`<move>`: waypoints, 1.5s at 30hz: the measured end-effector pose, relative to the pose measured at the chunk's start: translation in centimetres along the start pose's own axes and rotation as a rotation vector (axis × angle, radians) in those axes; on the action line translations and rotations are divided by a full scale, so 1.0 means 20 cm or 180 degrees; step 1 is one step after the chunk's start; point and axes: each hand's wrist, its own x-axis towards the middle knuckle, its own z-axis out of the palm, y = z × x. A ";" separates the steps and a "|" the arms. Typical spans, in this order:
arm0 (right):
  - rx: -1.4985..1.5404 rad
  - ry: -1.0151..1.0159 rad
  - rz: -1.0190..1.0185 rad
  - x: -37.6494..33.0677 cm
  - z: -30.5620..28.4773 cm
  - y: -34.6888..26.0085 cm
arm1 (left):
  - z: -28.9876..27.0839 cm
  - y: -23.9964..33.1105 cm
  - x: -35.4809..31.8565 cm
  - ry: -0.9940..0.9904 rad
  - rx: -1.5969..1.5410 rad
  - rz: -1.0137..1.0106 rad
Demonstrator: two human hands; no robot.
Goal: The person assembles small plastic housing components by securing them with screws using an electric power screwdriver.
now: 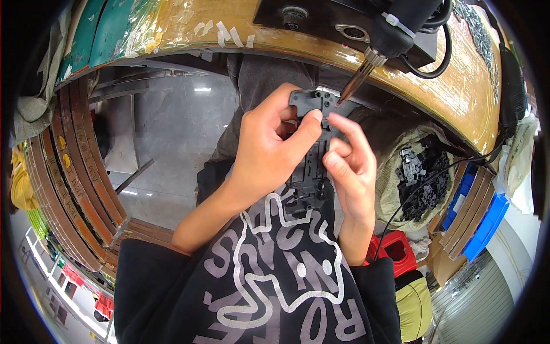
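A person is looking down at their own two hands, which are holding one long black plastic part [312, 155] upright above their lap. The left hand [266, 152] is wrapping around the part's left edge, thumb pressing its upper face; the right hand [349, 166] is pinching its right edge with curled fingers, so both are closed on it. The part's top end is sitting just under the metal tip of a soldering iron [366, 69], which is hanging fixed from the bench [321, 34] above. The tip seems almost touching the plastic, so a slight slip could likely melt the wrong spot, and the right fingertips, close beside the tip, could get burned. Right of the part, a pale sack [395, 166] is holding many similar black pieces. Farther right of the part, blue trays [487, 221] are leaning on edge, with a red stool [392, 246] below them. Beyond the part, pale tape strips [226, 34] are sticking to the bench's yellow rim, and green sheets [109, 28] are lying at its far left.
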 end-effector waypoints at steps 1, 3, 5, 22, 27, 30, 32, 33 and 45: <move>0.0088 -0.0030 0.0253 -0.02 0.02 -0.02 | 0.00 0.00 0.00 -0.0013 0.0002 0.0000; 0.0026 -0.0140 0.0547 -0.03 0.06 -0.03 | 0.00 0.00 0.00 0.0304 -0.0044 0.0134; -0.0387 -0.0460 0.0902 -0.04 0.01 -0.01 | 0.00 -0.02 0.01 0.0448 0.0001 0.0311; 0.0849 0.4326 -0.0970 -0.35 -1.24 0.53 | -0.23 -0.24 0.01 -0.0522 0.1615 -0.0991; 0.0302 0.4938 -0.1378 -0.59 -1.64 0.39 | -0.17 -0.23 0.03 -0.0645 0.1602 -0.1081; 0.0749 0.4633 -0.1189 -0.61 -1.68 0.34 | -0.15 -0.24 0.03 -0.0789 0.1628 -0.1002; 0.0275 0.4869 -0.0832 -0.57 -1.70 0.45 | -0.12 -0.25 0.04 -0.0810 0.1610 -0.1014; -0.0116 0.4942 -0.0714 -0.53 -1.67 0.51 | -0.11 -0.25 0.04 -0.0803 0.1599 -0.1067; -0.2100 0.4012 -0.2598 -0.04 -0.67 -0.21 | -0.28 -0.26 0.06 -0.0551 0.1317 -0.0986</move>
